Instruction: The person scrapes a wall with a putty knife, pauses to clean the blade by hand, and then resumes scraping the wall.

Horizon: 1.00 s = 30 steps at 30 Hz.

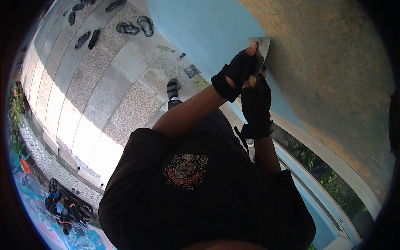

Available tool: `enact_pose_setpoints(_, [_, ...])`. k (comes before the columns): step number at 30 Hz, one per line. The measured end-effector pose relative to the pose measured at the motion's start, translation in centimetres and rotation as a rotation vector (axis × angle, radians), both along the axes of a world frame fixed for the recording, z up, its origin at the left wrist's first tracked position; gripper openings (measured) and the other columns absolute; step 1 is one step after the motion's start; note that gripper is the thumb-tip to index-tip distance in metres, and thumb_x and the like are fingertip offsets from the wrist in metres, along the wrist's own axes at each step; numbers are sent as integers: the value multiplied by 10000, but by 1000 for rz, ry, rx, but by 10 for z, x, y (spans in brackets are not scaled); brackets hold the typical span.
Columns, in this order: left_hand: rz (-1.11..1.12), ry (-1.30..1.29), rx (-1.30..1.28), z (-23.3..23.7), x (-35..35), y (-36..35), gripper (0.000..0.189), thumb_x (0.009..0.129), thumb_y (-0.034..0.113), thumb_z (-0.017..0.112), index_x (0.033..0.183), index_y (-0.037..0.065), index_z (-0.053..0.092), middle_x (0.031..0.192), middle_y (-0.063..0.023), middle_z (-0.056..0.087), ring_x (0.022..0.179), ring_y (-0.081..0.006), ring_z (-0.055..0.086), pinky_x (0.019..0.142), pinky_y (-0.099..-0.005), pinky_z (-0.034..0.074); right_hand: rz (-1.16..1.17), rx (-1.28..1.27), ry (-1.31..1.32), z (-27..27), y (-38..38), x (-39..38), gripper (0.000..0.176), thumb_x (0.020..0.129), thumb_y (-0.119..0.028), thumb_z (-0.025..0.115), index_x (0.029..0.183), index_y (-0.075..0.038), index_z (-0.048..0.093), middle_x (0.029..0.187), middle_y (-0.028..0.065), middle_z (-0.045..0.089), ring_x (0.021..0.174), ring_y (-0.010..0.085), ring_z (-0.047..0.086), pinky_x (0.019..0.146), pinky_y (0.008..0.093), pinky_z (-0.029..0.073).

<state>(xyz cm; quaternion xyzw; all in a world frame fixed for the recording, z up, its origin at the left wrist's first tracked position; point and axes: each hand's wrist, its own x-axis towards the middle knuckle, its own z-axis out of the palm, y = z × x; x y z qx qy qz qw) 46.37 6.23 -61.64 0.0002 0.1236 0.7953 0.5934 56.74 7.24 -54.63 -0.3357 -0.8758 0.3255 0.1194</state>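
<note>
A scraper (263, 46) with a wide, flat metal blade is in both of my hands. Its blade edge lies at the border between a pale blue painted surface (200, 25) and a mottled brown surface (333, 62). My left hand (241, 73), in a black fingerless glove, grips the blade with its thumb along the metal. Gloved the same way, my right hand (256, 102) is closed lower down, around the handle, of which a small tan part shows between the hands. Most fingers of both hands are hidden.
Several dark sandals (127, 28) lie about the paved floor (133, 104) at the upper left. My sandalled foot (172, 88) stands near the blue surface. Beyond a low patterned wall (41, 143) a bicycle (68, 202) shows. Plants (310, 160) appear through an opening at the right.
</note>
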Motion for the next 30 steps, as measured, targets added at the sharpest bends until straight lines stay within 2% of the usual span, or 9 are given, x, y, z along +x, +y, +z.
enact_pose_setpoints(5, [-26,25,-37,8,8,-2,547,995,612,500,731,134,529,633,-43,529,699,-199,605,633,-345,483,-7,-38,41,10,-3,-1,175,927,-151,606,1018,-2,608,814,185,667,764,375,677,653,438,513])
enact_pose_setpoints(7, [-20,46,41,-7,-1,0,554,973,618,539,900,71,593,724,-95,635,703,-212,668,665,-337,540,8,-8,20,5,-4,1,179,925,-147,607,1028,-1,606,811,188,666,757,380,678,650,440,514])
enact_pose_setpoints(13, [12,89,93,-10,-1,4,574,977,625,523,850,70,603,711,-94,632,702,-228,669,670,-339,539,-81,-73,103,5,-9,-6,209,916,-131,614,1078,0,594,809,181,676,740,376,687,647,434,525])
enact_pose_setpoints(17, [-5,40,90,-22,-10,4,568,984,613,522,825,74,602,693,-90,630,699,-232,671,671,-334,538,-91,-88,-47,3,-14,-13,218,924,-144,607,1085,3,591,829,184,683,754,374,692,669,434,535])
enact_pose_setpoints(19, [-2,78,80,-10,1,0,565,985,613,520,828,76,601,695,-92,635,693,-226,671,669,-328,536,-34,0,-42,7,-13,-2,255,923,-121,601,1143,5,622,930,146,692,858,279,685,761,377,526])
enact_pose_setpoints(21, [-29,71,-10,6,0,-2,560,991,623,496,720,135,535,612,-51,511,660,-226,592,665,-349,483,-63,-71,-8,9,-14,-9,254,921,-119,599,1141,6,622,929,149,691,860,282,686,760,379,525])
enact_pose_setpoints(23, [-11,47,31,-5,-9,2,565,996,616,491,725,123,544,615,-54,523,668,-222,600,657,-348,484,-115,-144,9,9,-16,-12,253,920,-117,597,1138,7,622,927,152,690,862,286,687,759,381,525])
enact_pose_setpoints(25, [-51,55,55,-15,-16,0,559,985,609,522,822,78,593,701,-105,643,668,-210,658,653,-322,529,-64,-5,17,4,-18,-19,192,926,-139,610,1070,-11,602,859,167,693,770,338,699,674,414,535])
enact_pose_setpoints(30, [-50,118,28,-12,-2,0,603,961,647,532,810,67,601,706,-115,647,642,-211,653,616,-318,526,-106,-116,44,-2,-15,-9,151,923,-111,612,1037,-11,606,836,155,683,750,329,690,663,404,533])
